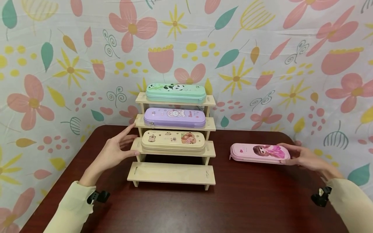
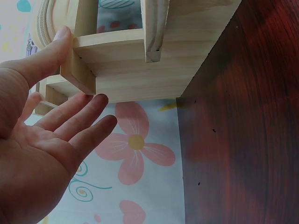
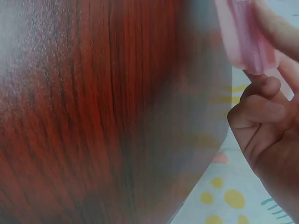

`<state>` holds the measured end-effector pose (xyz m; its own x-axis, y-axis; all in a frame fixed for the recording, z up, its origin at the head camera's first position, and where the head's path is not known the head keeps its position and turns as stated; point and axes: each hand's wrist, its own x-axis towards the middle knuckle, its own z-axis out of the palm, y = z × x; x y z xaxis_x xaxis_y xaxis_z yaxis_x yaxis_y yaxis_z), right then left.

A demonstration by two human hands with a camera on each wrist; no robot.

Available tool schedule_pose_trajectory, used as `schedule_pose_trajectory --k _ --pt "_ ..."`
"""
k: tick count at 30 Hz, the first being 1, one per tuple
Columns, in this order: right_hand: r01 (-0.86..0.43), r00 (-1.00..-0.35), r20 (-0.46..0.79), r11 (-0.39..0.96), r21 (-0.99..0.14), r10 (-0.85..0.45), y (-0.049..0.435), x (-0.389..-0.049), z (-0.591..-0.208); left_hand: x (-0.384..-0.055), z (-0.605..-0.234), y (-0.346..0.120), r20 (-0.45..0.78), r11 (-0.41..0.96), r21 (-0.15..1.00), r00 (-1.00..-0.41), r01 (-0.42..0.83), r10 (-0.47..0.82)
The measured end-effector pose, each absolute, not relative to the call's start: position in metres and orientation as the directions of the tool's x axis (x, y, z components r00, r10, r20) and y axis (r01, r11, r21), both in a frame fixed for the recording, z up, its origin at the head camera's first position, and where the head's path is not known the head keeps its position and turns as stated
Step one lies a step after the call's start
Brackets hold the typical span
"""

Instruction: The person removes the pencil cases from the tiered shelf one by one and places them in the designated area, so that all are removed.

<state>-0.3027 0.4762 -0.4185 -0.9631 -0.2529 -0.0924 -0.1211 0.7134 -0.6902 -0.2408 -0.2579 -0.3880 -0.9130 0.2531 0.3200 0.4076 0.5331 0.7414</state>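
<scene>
A pink pencil case [image 1: 247,152] with a doll picture is pinched at its right end by my right hand [image 1: 309,158]. In the right wrist view, that end of the case shows blurred at the top, with the lower fingers curled beneath it. To the left stands a stepped wooden rack [image 1: 172,174]. My left hand [image 1: 113,150] is at its left side, thumb and fingers extended against the shelf ends; the left wrist view shows the thumb by one shelf edge. On the rack's upper steps lie a green panda pencil case [image 1: 175,94], a purple one [image 1: 186,118] and a cream one [image 1: 166,142].
The rack's lowest step is bare wood. Everything stands on a dark reddish-brown table [image 1: 233,200] with a glossy wood-grain top. Behind and around it hangs a white cloth [image 1: 262,19] printed with flowers and leaves. Each wrist wears a black strap.
</scene>
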Motion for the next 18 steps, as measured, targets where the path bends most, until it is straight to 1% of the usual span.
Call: schedule_pose_trajectory --k 4,7,13,15,18 --pt "-0.192 -0.951 -0.056 0.719 -0.668 -0.306 0.477 -0.309 -0.422 -0.241 -0.388 -0.259 0.313 0.539 0.740 -0.915 0.403 0.255" --pt "-0.220 -0.942 -0.043 0.712 -0.667 -0.331 0.479 -0.312 -0.426 -0.241 -0.388 -0.259 0.309 0.541 0.740 -0.917 0.399 0.254" --pt "-0.190 -0.936 -0.067 0.654 -0.732 -0.346 0.476 -0.314 -0.433 -0.241 -0.389 -0.258 0.315 0.543 0.735 -0.913 0.407 0.258" --pt "-0.193 -0.934 -0.062 0.643 -0.741 -0.351 0.475 -0.316 -0.435 -0.241 -0.389 -0.259 0.316 0.544 0.734 -0.913 0.407 0.258" --pt "-0.192 -0.942 -0.051 0.660 -0.726 -0.331 0.474 -0.318 -0.436 -0.241 -0.388 -0.259 0.317 0.543 0.734 -0.913 0.408 0.258"
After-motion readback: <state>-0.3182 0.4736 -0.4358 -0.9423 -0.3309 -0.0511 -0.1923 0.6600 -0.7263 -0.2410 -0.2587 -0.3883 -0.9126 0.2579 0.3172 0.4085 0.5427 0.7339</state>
